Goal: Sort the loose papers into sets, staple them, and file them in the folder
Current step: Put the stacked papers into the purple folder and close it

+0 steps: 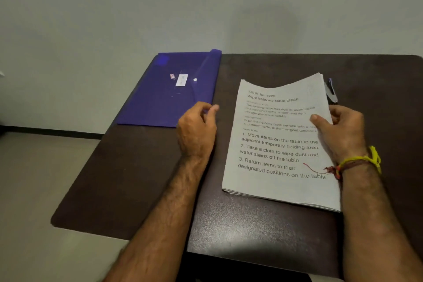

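Observation:
A stack of white printed papers lies on the dark table, its far edge lifted and curved. My right hand grips the stack's right edge, thumb on the top sheet. A blue plastic folder with a white snap button lies at the table's far left, its flap slightly raised. My left hand pinches the folder's near right corner. A stapler peeks out from behind the papers' far right corner, mostly hidden.
The table stands against a plain pale wall. Its left edge drops to a light floor. The folder overhangs the table's left edge a little. Yellow and red threads circle my right wrist.

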